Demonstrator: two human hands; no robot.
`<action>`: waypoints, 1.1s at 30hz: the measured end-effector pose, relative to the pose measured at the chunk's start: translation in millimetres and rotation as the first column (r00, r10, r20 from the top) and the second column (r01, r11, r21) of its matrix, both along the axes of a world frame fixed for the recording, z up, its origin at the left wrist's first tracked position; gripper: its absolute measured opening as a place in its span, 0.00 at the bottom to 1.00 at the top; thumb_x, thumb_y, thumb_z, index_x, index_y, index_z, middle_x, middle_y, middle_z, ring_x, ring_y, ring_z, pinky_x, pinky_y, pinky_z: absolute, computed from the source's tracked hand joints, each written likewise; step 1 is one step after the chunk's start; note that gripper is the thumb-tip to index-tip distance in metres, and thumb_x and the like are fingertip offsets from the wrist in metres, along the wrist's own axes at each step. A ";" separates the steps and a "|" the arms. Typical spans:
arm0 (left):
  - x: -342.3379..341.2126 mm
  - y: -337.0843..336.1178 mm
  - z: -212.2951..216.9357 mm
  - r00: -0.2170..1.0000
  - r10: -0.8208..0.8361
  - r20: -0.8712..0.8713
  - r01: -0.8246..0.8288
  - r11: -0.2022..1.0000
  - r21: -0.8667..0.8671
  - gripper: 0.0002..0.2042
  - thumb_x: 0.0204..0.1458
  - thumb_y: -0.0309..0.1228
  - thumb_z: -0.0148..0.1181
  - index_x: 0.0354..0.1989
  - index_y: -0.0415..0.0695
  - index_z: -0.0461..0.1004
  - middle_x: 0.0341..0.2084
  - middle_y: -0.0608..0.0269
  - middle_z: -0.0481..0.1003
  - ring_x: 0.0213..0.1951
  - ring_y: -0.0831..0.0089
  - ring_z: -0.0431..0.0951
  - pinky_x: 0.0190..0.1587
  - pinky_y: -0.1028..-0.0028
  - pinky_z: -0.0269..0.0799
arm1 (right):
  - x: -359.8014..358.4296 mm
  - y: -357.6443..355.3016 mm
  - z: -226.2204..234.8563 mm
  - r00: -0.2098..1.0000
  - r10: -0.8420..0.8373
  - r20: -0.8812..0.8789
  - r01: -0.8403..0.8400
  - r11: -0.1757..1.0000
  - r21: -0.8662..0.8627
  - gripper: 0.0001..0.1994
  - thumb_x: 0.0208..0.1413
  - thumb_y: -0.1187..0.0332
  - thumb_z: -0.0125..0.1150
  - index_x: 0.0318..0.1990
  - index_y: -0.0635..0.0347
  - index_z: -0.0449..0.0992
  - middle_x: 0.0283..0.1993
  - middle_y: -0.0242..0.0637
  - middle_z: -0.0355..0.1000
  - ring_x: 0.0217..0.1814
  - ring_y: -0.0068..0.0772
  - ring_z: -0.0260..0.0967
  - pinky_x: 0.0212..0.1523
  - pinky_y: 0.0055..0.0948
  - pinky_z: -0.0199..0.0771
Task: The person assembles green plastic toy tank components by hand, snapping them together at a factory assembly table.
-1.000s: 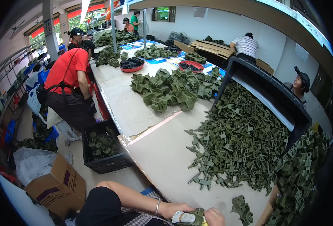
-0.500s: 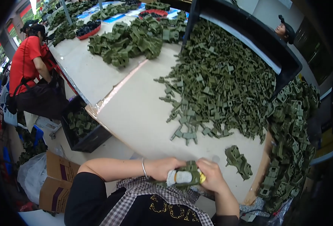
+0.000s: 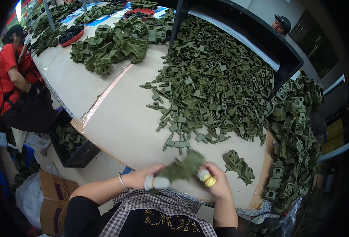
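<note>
A green plastic toy vehicle body (image 3: 184,165), smeared by motion, is held between my two hands above the table's near edge. My left hand (image 3: 141,178) grips its left end, the thumb wrapped in white with a tan band. At the right end my right hand (image 3: 218,182) has curled fingers against the part; its thumb, wrapped in white and yellow, sits just below. Another green vehicle body (image 3: 238,166) lies on the table to the right. Beyond my hands spreads a big heap of small green plastic parts (image 3: 218,83), with several loose pieces at its near edge.
Larger green bodies (image 3: 109,49) are piled at the back left, near red trays (image 3: 71,36) of black parts. More bodies (image 3: 291,150) are heaped along the right. A black crate (image 3: 73,146) and cardboard box (image 3: 56,197) stand at lower left. A person in red (image 3: 10,75) works at far left.
The vehicle body has tilted and moved up and left, away from my torso. My hands have moved apart, with the right thumb lower on its side. The whole view has shifted slightly.
</note>
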State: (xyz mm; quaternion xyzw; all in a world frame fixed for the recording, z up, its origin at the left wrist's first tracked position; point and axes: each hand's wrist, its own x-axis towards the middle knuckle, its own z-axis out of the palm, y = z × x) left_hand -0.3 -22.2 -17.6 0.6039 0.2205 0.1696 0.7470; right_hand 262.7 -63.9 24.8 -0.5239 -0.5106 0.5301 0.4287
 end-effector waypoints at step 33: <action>18.3 -10.4 36.2 0.875 0.471 0.113 -0.388 0.822 -0.417 0.20 0.56 0.39 0.46 0.52 0.38 0.61 0.41 0.60 0.71 0.36 0.71 0.76 0.43 0.72 0.71 | -46.8 -4.9 87.8 0.028 -0.424 0.905 -0.793 0.542 0.279 0.10 0.44 0.72 0.55 0.33 0.72 0.71 0.25 0.39 0.66 0.28 0.30 0.64 0.28 0.23 0.70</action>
